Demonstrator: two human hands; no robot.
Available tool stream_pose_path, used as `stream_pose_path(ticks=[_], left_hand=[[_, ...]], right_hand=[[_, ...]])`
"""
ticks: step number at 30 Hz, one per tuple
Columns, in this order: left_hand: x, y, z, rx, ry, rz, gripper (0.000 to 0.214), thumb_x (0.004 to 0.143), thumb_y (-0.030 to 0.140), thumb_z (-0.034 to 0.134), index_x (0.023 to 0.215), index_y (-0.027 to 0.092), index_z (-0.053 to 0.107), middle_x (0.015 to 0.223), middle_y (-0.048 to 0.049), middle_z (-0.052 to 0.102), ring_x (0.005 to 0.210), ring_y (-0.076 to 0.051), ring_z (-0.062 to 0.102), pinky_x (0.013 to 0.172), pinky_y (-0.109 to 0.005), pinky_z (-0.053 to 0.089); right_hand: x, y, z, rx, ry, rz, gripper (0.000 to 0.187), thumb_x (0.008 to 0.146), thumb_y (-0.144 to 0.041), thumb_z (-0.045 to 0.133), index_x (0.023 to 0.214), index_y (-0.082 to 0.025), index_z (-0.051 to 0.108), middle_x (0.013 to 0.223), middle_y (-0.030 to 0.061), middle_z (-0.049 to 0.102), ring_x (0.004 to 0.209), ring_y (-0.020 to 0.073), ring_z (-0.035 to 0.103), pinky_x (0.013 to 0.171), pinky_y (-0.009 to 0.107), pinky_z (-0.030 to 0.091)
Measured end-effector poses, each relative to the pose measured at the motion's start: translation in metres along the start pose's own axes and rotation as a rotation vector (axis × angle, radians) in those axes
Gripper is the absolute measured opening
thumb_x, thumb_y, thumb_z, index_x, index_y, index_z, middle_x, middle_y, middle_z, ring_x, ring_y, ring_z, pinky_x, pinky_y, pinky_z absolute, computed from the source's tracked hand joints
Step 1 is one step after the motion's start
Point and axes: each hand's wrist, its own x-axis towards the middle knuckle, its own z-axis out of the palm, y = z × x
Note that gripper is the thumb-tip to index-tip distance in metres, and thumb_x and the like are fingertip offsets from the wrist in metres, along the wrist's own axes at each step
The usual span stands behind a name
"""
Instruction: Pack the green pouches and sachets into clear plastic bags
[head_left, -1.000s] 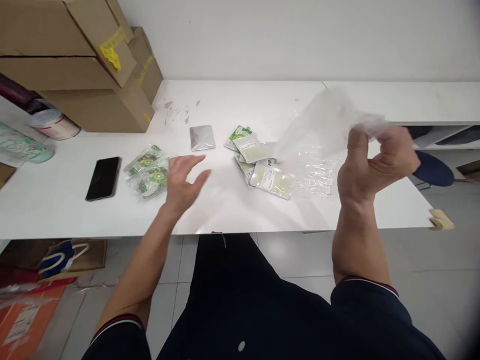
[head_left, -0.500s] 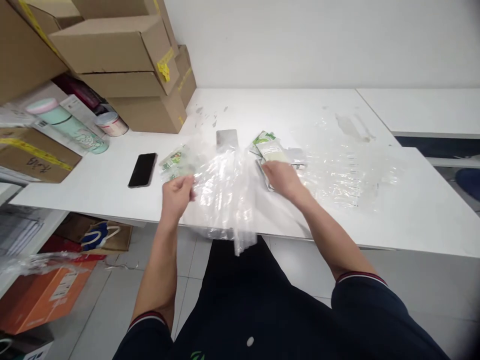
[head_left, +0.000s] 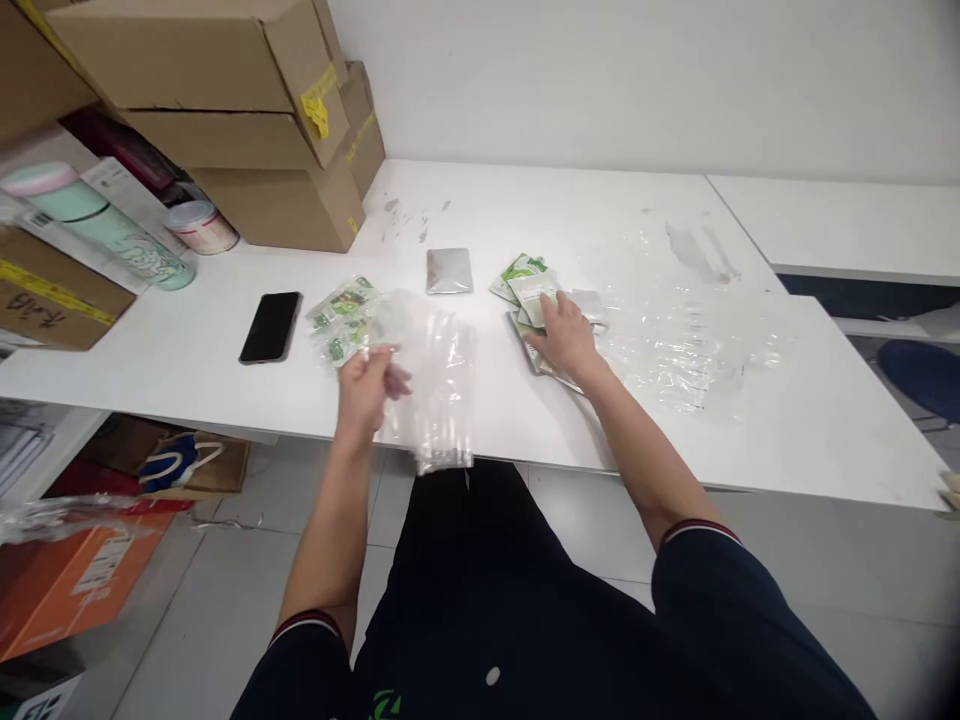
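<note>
My left hand is at the table's front edge, thumb and fingers pinched on a sheaf of clear plastic bags. The bags lie on the table, their lower ends hanging over the edge. Beside them is a clear bag with green printed sachets inside. My right hand rests over a loose pile of green and silver sachets, fingers spread and fingertips touching the top one. A plain silver sachet lies by itself between my hands, farther back.
A black phone lies at the left. Cardboard boxes are stacked at the back left, near a mint green bottle and a tin. More clear plastic bags spread across the right of the white table.
The clear bags have come down flatter onto the table, uncovering the silver sachet. My right hand's fingers have spread over the sachet pile. The view has shifted slightly.
</note>
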Motion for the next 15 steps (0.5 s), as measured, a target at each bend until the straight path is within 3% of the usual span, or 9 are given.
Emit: stream_pose_path(ticks=[3, 6, 8, 11, 13, 15], left_hand=[[-0.003, 0.013, 0.018, 0.004, -0.118, 0.001, 0.037, 0.079, 0.046, 0.063, 0.098, 0.014, 0.065, 0.064, -0.0022, 0.067, 0.045, -0.011, 0.058, 0.040, -0.020, 0.036], [0.000, 0.020, 0.017, 0.200, -0.056, 0.115, 0.026, 0.081, 0.041, 0.063, 0.084, 0.015, 0.067, 0.057, 0.0009, 0.061, 0.045, -0.009, 0.054, 0.043, -0.021, 0.038], [0.005, 0.015, 0.013, 0.327, 0.001, 0.160, 0.020, 0.080, 0.035, 0.063, 0.073, 0.016, 0.066, 0.049, 0.0044, 0.053, 0.042, -0.007, 0.048, 0.044, -0.021, 0.037], [0.010, -0.003, 0.012, 0.291, -0.001, 0.103, 0.017, 0.080, 0.031, 0.060, 0.072, 0.017, 0.066, 0.043, 0.0066, 0.046, 0.039, -0.007, 0.043, 0.041, -0.021, 0.034], [0.010, -0.016, 0.016, 0.195, -0.015, 0.039, 0.016, 0.079, 0.032, 0.060, 0.074, 0.017, 0.065, 0.044, 0.0062, 0.049, 0.037, -0.007, 0.044, 0.038, -0.021, 0.031], [0.008, -0.026, 0.022, 0.115, -0.024, 0.004, 0.018, 0.078, 0.034, 0.062, 0.078, 0.016, 0.065, 0.047, 0.0058, 0.051, 0.037, -0.007, 0.045, 0.037, -0.021, 0.029]], right_hand=[[0.014, -0.003, 0.007, -0.023, -0.073, -0.003, 0.043, 0.096, -0.035, 0.038, 0.133, -0.013, 0.045, 0.133, 0.0217, 0.051, 0.121, 0.0336, 0.046, 0.095, 0.047, 0.042], [0.016, 0.005, 0.001, -0.007, -0.120, -0.047, 0.037, 0.098, -0.033, 0.032, 0.125, -0.017, 0.052, 0.129, 0.0189, 0.055, 0.116, 0.0319, 0.050, 0.090, 0.045, 0.044], [0.014, 0.012, -0.010, 0.007, -0.076, -0.009, 0.035, 0.098, -0.033, 0.033, 0.117, -0.017, 0.058, 0.120, 0.0191, 0.060, 0.110, 0.0320, 0.054, 0.087, 0.046, 0.045], [0.005, 0.014, -0.036, 0.122, 0.259, 0.155, 0.041, 0.099, -0.038, 0.029, 0.110, -0.015, 0.062, 0.094, 0.0172, 0.064, 0.096, 0.0298, 0.059, 0.083, 0.047, 0.045], [-0.009, 0.002, -0.055, 0.361, 0.504, 0.167, 0.050, 0.101, -0.046, 0.022, 0.116, -0.017, 0.059, 0.089, 0.0122, 0.062, 0.092, 0.0268, 0.061, 0.082, 0.046, 0.046], [-0.029, -0.024, -0.068, 0.721, 0.567, 0.082, 0.055, 0.100, -0.054, 0.017, 0.122, -0.021, 0.055, 0.093, 0.0088, 0.061, 0.095, 0.0245, 0.061, 0.079, 0.044, 0.048]])
